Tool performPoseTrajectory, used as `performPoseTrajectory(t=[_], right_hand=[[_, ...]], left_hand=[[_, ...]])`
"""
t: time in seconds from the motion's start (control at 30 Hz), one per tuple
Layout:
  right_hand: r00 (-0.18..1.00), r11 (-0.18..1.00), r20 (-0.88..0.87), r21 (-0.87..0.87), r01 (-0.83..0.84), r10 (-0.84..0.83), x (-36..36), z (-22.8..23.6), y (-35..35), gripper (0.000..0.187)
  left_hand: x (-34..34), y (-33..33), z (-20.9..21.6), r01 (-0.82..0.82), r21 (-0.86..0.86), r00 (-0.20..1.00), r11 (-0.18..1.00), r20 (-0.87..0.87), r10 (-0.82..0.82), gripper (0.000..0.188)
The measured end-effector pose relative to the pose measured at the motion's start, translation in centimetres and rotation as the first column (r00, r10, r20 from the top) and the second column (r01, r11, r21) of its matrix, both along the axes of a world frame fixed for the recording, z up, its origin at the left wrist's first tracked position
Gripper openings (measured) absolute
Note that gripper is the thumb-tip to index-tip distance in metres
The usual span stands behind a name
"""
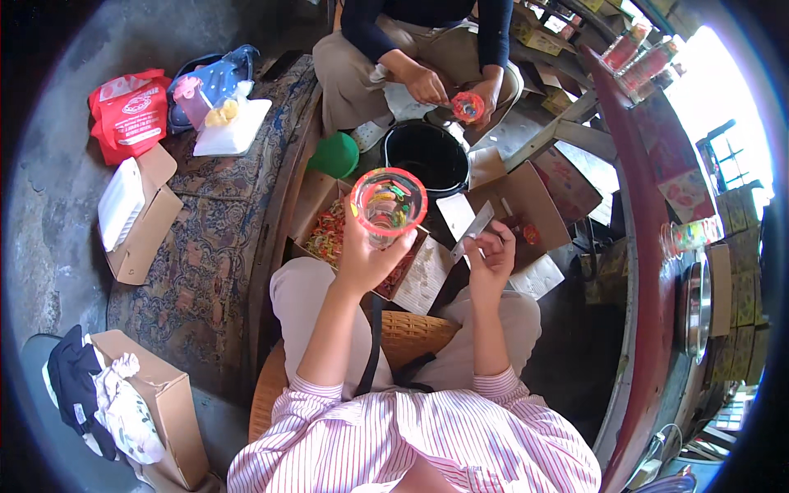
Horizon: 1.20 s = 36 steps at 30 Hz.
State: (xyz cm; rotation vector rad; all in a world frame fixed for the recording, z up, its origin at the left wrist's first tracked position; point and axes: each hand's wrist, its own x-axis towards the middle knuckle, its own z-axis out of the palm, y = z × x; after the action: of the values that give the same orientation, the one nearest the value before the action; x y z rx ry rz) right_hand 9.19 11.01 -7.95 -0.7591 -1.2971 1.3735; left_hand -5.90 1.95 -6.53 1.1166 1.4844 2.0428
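Raised over my lap, my left hand (366, 261) is wrapped round a clear plastic jar (389, 215) with a red-edged round top. Small colourful pieces show through it. My right hand (493, 256) pinches a flat, grey, blade-like strip (472, 232), tilted and apart from the jar. Below and behind the jar, an open cardboard box (302, 215) holds many small red, yellow and green pieces, partly hidden by my left hand and the jar. Right of it stands another open cardboard box (538, 193) with a few red items inside.
Across from me sits a person whose hands (427, 86) work on a similar red-topped jar (468, 107). Between us stand a black bucket (394, 168) and a green container (333, 154). A patterned mat (209, 255) lies left; a dark red ledge (639, 246) with jars runs along the right.
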Motion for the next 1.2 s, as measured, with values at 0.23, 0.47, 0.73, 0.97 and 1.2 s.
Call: performPoseTrajectory(t=[0.23,0.47,0.73,0.97,1.2], right_hand=[[0.989,0.956,0.137,0.280,-0.085,0.048,2.6,0.9,-0.6,0.017],[0.944,0.956,0.238,0.128,-0.264,0.229,2.0,-0.7,0.3,0.025],[0.901,0.925,0.269,0.072,-0.372,0.341,0.2,-4.2,1.2,0.031],[0.972,0.990,0.198,-0.087,-0.112,0.127,-0.6,-7.6,5.1,0.029],[0.536,0.934,0.775,0.347,0.083,-0.335,-2.2,-9.8,15.2,0.046]], left_hand=[[2.6,-1.5,0.6,0.094,0.005,0.978,0.996,-0.187,-0.092,0.068],[4.4,0.8,1.3,0.256,0.105,0.949,0.961,0.164,-0.271,0.052],[1.8,2.8,-3.6,0.308,0.055,0.850,0.950,0.432,-0.301,0.054],[-1.5,1.1,-8.8,0.086,-0.369,0.736,0.926,0.650,0.191,0.069],[-2.1,1.5,-14.3,-0.036,-0.362,0.598,0.931,0.739,0.311,0.042]])
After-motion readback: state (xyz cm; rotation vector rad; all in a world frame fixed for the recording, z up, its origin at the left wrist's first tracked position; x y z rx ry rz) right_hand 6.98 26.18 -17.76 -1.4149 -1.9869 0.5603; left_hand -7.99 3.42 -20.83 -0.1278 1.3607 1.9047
